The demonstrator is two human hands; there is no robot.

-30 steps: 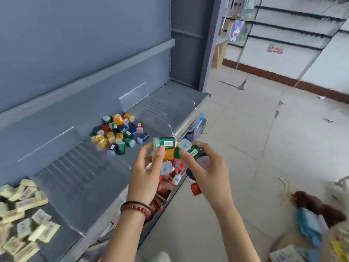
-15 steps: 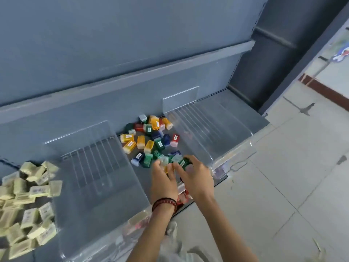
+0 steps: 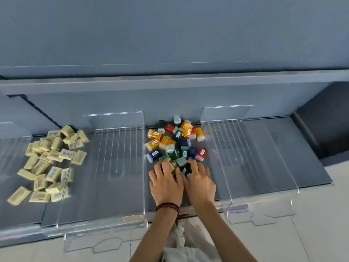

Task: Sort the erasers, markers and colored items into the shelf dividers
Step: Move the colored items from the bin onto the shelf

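Currently: coloured items (image 3: 175,140) lie in a loose heap in the middle bay of the shelf (image 3: 302,163). They sit between the left clear divider (image 3: 143,157) and the right clear divider (image 3: 215,148), mostly toward the far wall. Yellowish erasers (image 3: 49,163) are piled well to the left. No markers identified.

Risk, as judged: the heap is loose and partly stacked. A push from the near side could roll pieces against a divider, or back toward the near edge and off the shelf. A small piece could also cling under a palm when the hands lift.

Pose: left hand (image 3: 166,184) and right hand (image 3: 201,183) are side by side and touching, palms down. Fingers lie extended over the near end of the heap, pressing rather than gripping. Beaded bracelet (image 3: 167,207) on left wrist. Whether anything lies beneath the palms cannot be told.
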